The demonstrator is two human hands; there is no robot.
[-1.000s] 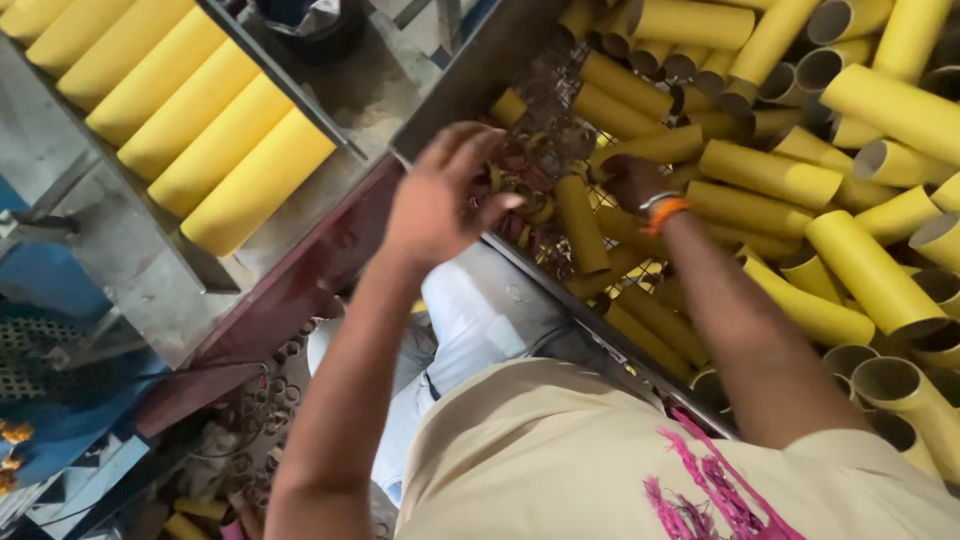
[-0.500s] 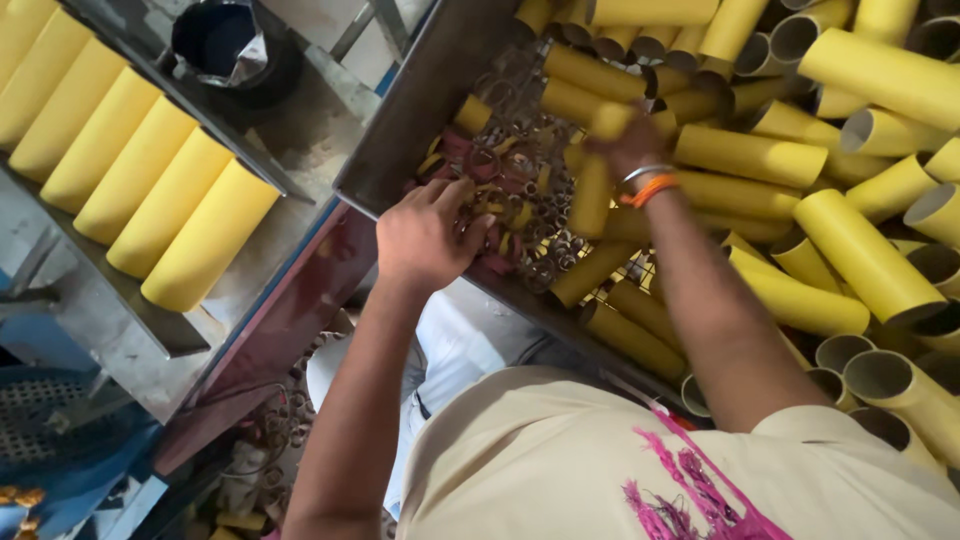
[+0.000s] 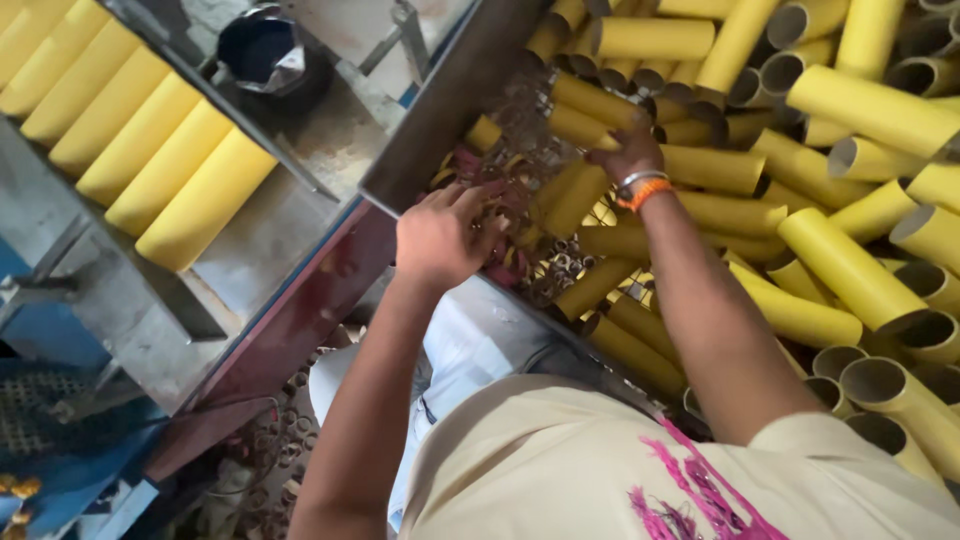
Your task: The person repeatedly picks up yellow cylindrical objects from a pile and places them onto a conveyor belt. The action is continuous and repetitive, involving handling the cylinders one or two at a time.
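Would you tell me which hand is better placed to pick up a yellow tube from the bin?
Probably the right hand: it rests on the yellow tubes deep in the bin. The left hand is at the bin's edge, over small rings.

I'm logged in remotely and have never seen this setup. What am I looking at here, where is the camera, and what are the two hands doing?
There is no machine here, only a person working with bare hands. The single picture comes from a camera on that person's head, looking down over their chest and arms.

The left hand reaches into a heap of small cut rings and scraps at the edge of a metal bin; whether its grip has closed on anything is hidden by the fingers. The right hand, with an orange wristband, rests on a yellow cardboard tube in a large loose pile of such tubes filling the bin.

To the left, outside the bin, more yellow tubes lie side by side in a neat row, beside a dark bucket.
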